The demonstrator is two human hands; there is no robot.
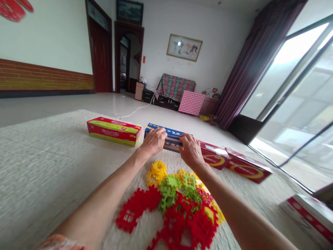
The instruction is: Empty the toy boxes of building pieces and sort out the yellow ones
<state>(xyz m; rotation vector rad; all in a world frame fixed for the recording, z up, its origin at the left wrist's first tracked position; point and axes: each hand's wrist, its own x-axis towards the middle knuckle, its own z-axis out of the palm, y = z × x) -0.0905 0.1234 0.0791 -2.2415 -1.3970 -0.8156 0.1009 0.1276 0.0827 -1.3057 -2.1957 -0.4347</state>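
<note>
Both my arms reach forward over a white rug point(47, 163). My left hand point(154, 141) and my right hand point(190, 150) are closed on the near edge of a long blue box point(170, 133) lying flat on the rug. A pile of interlocking plastic tiles lies between my forearms: red ones point(187, 222), green ones point(171, 191) and yellow ones point(157, 172). A red and yellow-green box point(113, 131) lies left of the blue box.
Two red boxes with yellow rings point(235, 163) lie to the right of the blue box. Another red and white box point(309, 217) sits at the far right edge. Glass doors and a dark curtain point(249, 69) stand on the right, bare floor point(104, 102) beyond the rug.
</note>
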